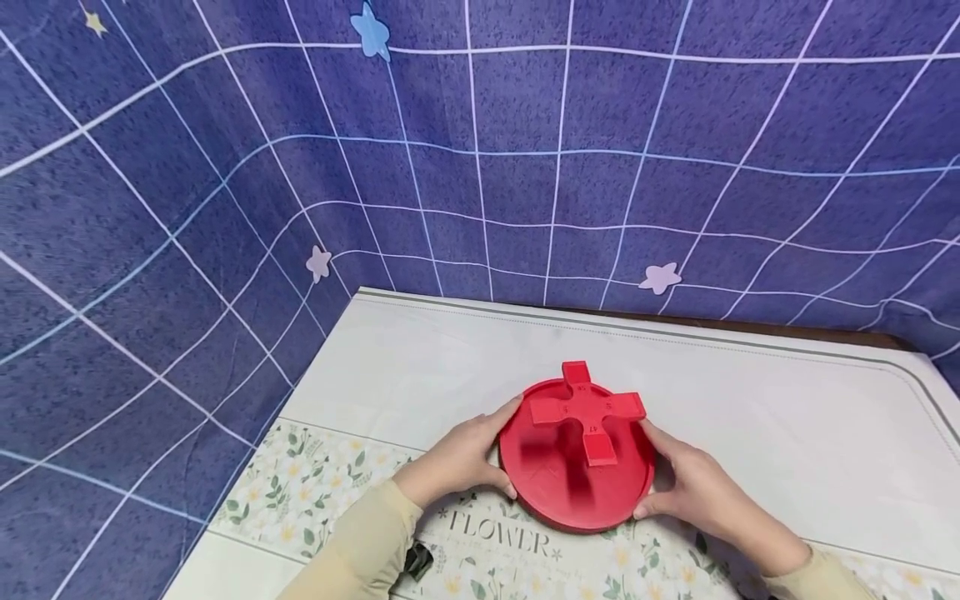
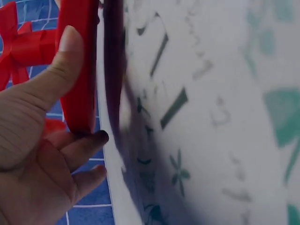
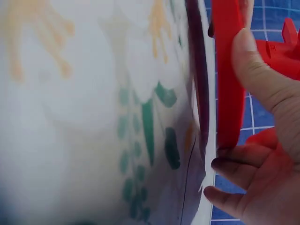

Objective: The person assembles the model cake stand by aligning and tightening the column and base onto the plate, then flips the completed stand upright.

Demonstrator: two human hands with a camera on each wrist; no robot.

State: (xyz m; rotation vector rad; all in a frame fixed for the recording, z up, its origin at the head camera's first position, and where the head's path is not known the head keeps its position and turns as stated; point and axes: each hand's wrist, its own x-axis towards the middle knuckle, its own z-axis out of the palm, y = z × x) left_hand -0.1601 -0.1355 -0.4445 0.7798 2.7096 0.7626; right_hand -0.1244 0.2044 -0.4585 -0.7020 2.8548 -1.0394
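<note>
The left hand (image 1: 465, 458) gripped the left rim of a red round disc (image 1: 573, 492), thumb over the top edge and fingers curled beneath; the left wrist view showed the thumb pressed on the rim (image 2: 79, 70) with the fingertips tucked under it. The right hand (image 1: 693, 487) held the opposite rim the same way, thumb on top and fingers underneath, as the right wrist view confirmed against the disc's edge (image 3: 228, 75). The disc sat between both hands near the front middle of the desk (image 1: 750, 400), its near edge over the flowered strip with the word "FLOWER" (image 1: 498, 537). Whether it rested flat or was lifted slightly could not be told, though a dark gap showed under its rim in both wrist views. A red cross-shaped piece (image 1: 587, 411) stood on the disc's far part; small markings on its arms were too tiny to read. Both wrist views were blurred, and the sleeves were cut off by the frame's lower edge. A blue grid cloth with stars (image 1: 480, 150) hung behind.
</note>
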